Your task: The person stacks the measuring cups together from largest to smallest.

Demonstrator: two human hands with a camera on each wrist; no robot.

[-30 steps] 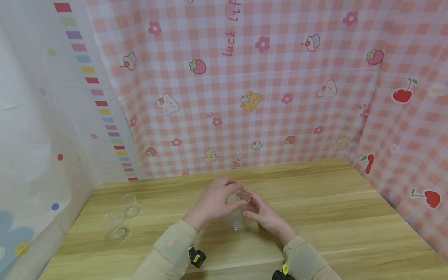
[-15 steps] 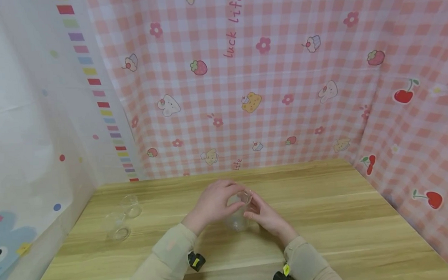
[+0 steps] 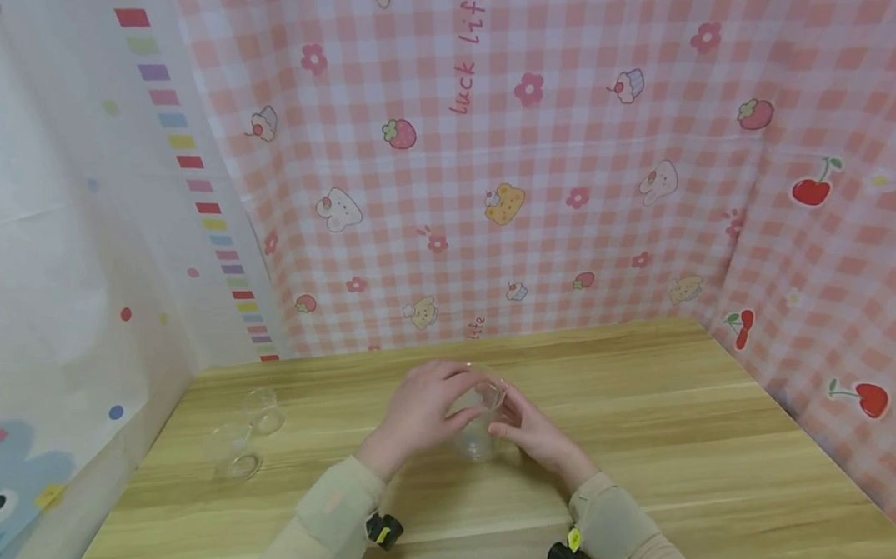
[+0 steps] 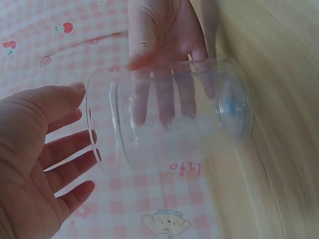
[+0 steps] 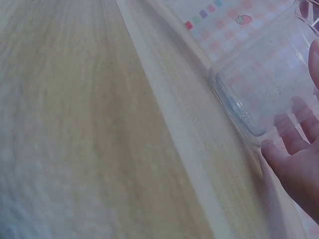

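A clear cup stands on the table between my hands, with two ring lines near its rim in the left wrist view. My left hand arches over the top, thumb and fingers pinching the rim from opposite sides. On the other side my right hand holds the cup's wall, thumb in front and fingers behind, seen through the transparent side. Close to the tabletop, the cup's base shows in the right wrist view, with the right fingertips beside it. Whether a second cup is nested inside, I cannot tell.
Two more clear vessels stand at the table's left, a nearer one and a farther one. The wooden table meets a pink checked cloth at the back and right, and a white cloth at the left.
My left wrist has shifted slightly left and down, while its fingers stay at the cup's rim. The right hand and the cup hold nearly the same place.
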